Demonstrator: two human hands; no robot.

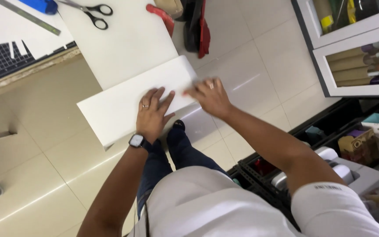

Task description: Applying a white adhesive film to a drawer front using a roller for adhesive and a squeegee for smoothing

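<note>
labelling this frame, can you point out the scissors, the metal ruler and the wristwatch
scissors [94, 14], head view, on the black handle loops
metal ruler [31, 18], head view, mid-length of the strip
wristwatch [136, 141], head view, on its dark face

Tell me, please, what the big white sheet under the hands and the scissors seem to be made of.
White sheet: probably thick paper or thin card, matte; it folds over in a crisp crease and stays flat under the left hand and right hand. Scissors: shiny grey blades, likely metal; black handles, likely plastic.

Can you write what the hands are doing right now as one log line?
left hand: flat on folded white sheet | right hand: pressing sheet's right edge | scissors: untouched on table
</note>
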